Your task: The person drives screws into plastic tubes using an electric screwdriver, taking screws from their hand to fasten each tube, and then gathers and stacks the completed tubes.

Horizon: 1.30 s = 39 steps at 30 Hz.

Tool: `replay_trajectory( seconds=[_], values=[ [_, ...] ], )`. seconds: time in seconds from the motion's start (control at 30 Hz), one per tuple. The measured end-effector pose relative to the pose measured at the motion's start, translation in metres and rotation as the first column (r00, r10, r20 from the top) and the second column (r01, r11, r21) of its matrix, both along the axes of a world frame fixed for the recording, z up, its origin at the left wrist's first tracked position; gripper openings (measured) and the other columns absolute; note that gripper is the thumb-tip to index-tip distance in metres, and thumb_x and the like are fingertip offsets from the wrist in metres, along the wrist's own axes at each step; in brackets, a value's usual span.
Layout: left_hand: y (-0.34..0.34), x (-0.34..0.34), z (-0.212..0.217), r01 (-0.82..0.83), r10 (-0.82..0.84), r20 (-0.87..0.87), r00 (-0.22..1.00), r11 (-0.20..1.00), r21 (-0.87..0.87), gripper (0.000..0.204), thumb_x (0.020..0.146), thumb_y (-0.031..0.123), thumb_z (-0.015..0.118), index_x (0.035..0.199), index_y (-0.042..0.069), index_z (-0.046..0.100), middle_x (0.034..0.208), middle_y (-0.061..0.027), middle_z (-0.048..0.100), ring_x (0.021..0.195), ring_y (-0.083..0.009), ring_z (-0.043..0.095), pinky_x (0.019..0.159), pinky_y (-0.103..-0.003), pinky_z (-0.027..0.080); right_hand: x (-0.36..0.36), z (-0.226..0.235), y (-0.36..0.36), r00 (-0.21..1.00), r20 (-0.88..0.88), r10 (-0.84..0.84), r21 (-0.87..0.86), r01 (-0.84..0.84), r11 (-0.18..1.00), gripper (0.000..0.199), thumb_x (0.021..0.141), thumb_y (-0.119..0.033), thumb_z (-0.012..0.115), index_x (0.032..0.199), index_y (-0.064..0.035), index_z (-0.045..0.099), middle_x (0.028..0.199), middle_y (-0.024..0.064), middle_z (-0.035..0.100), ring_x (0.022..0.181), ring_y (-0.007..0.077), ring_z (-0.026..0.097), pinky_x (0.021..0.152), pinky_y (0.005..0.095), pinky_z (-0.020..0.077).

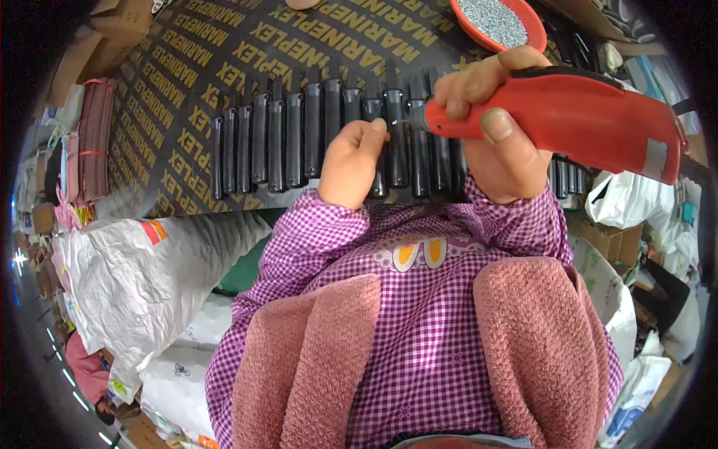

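Two hands are up over the tabletop [224, 52] right now, and I'm watching them from above. My right hand [493, 127] is wrapped tight around a red handheld tool [591, 112], fingers [497, 123] fully curled round its grip, nose pointing left toward the middle of the row. My left hand [351, 161] sits loosely closed just beside that nose, fingertips pinched at the top of one black handle piece [374, 142]; whether it truly grips the piece or only steadies it I cannot tell, since the knuckles hide the contact. That piece stands in a long row of black handle pieces [277, 138] laid side by side across the dark printed board, near its front edge. A small metal bit shows at the tool's tip, almost touching the left fingertips. To do this well, I'd judge the tool's nose should be kept square to the piece, with the left fingertips clear of the tip before any squeeze, and the neighbours undisturbed. A red bowl of grey granules [497, 22] sits at the far edge, well apart. White sacks [149, 277] slump below the board on my left.
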<state>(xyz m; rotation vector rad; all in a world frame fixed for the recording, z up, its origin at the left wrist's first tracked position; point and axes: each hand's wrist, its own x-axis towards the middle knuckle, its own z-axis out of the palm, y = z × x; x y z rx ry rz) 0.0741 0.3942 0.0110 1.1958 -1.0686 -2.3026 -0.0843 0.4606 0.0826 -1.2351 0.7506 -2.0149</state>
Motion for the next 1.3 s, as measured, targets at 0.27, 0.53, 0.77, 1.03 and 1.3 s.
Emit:
replay_trajectory(
  seconds=[0.27,0.53,0.77,1.03,1.3],
  values=[
    [0.0,-0.008,-0.006,0.532,0.251,0.512,0.822,-0.016,-0.846,0.019,0.08,0.021,0.06,0.068,0.007,0.054,0.063,-0.0097,0.057,0.06,-0.03,0.06,0.052,-0.041,0.048,-0.004,-0.013,-0.025,0.994,-0.098,-0.056,-0.004,0.056,0.998,0.048,0.077,-0.003,0.06,0.121,-0.0009,0.041,0.085,0.0107,0.055,0.077,0.0225,0.055,0.075,0.0417,0.0441],
    [0.004,-0.009,-0.007,0.587,0.21,0.556,0.804,-0.129,-0.799,0.015,0.075,0.019,0.063,0.07,0.009,0.053,0.065,-0.007,0.058,0.058,-0.0256,0.06,0.048,-0.037,0.048,0.002,-0.02,-0.027,0.97,-0.212,-0.118,0.214,0.164,0.963,0.046,0.076,-0.003,0.061,0.117,0.0003,0.042,0.082,0.011,0.055,0.075,0.0217,0.055,0.072,0.0402,0.045],
    [0.009,-0.006,-0.004,0.604,0.174,0.582,0.794,-0.128,-0.786,0.016,0.072,0.022,0.064,0.072,0.01,0.054,0.065,-0.0058,0.056,0.06,-0.0228,0.06,0.049,-0.034,0.048,0.006,-0.017,-0.028,0.979,-0.198,-0.043,0.244,0.091,0.965,0.036,0.073,-0.005,0.067,0.102,0.0007,0.046,0.077,0.0104,0.056,0.069,0.0189,0.054,0.066,0.0351,0.0457],
    [0.009,-0.003,-0.007,0.609,0.117,0.598,0.793,-0.12,-0.784,0.017,0.072,0.023,0.064,0.073,0.01,0.054,0.067,-0.0066,0.057,0.06,-0.024,0.06,0.051,-0.036,0.049,0.002,-0.025,-0.028,0.887,-0.462,-0.017,0.288,0.168,0.943,0.029,0.069,0.002,0.064,0.093,-0.0003,0.048,0.075,0.0079,0.055,0.065,0.0176,0.054,0.062,0.031,0.0463],
    [-0.001,-0.004,-0.026,0.636,0.196,0.606,0.771,-0.202,-0.745,0.018,0.078,0.022,0.06,0.071,0.007,0.055,0.069,-0.0096,0.06,0.061,-0.0285,0.061,0.05,-0.04,0.049,0.011,-0.049,-0.036,0.76,-0.612,-0.217,0.087,0.338,0.937,0.016,0.066,-0.009,0.066,0.076,-0.0047,0.055,0.077,0.004,0.055,0.071,0.0177,0.056,0.067,0.0334,0.0448]
  ],
)
